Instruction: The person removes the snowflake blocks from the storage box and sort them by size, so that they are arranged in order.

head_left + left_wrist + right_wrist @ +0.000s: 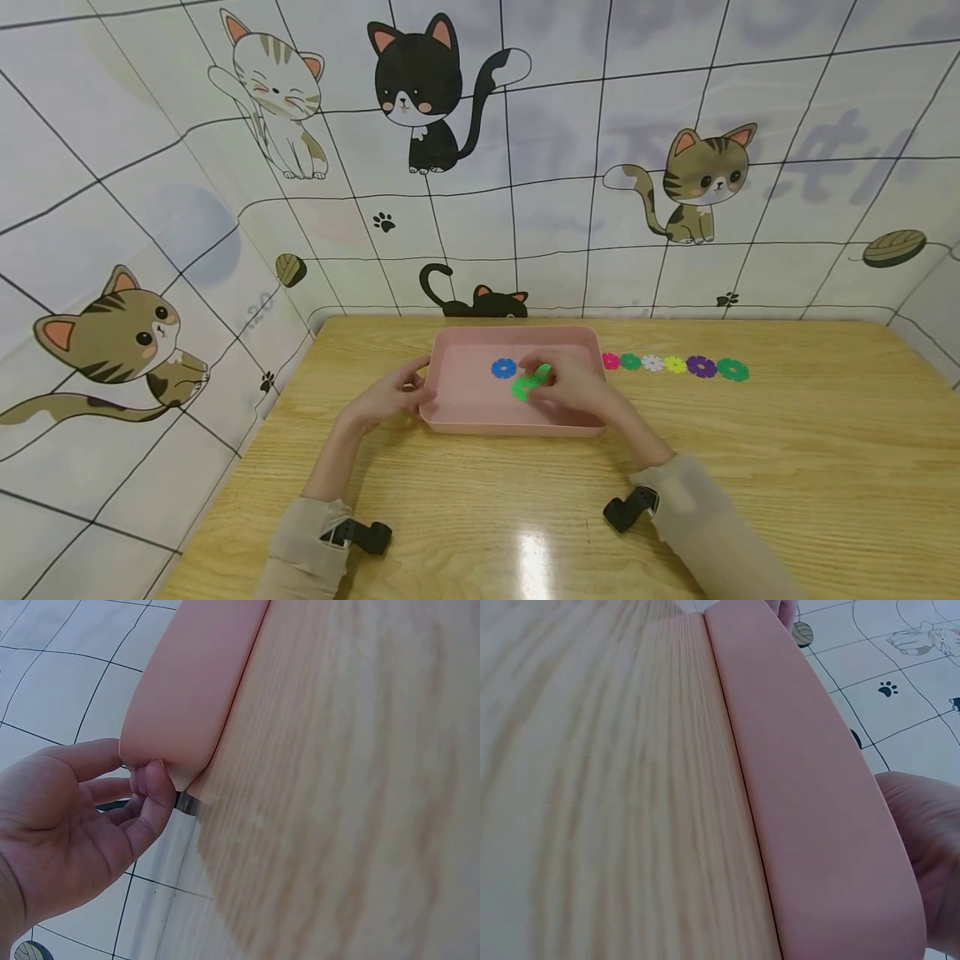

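A shallow pink tray (pixel 517 432) lies on the table. My left hand (pixel 390 396) holds it at its left end; in the left wrist view that hand's curled fingers (pixel 154 791) meet the tray's outer corner. My right hand (pixel 573 383) reaches over the tray's right side and pinches a green flower-shaped disc (pixel 542 372) between thumb and fingers. Another green flower-shaped disc (pixel 522 389) shows just below it in the tray. A blue flower-shaped disc (pixel 503 368) lies flat to their left. The tray's wall (pixel 810 787) hides the right fingertips in the right wrist view.
To the right of the tray, several flower-shaped discs form a row on the wooden table (pixel 480 500): pink (pixel 611 362), green (pixel 631 362), white (pixel 653 363), yellow (pixel 676 365), purple (pixel 702 367) and a larger green one (pixel 732 369). A cat-patterned wall covering (pixel 555 208) rises behind.
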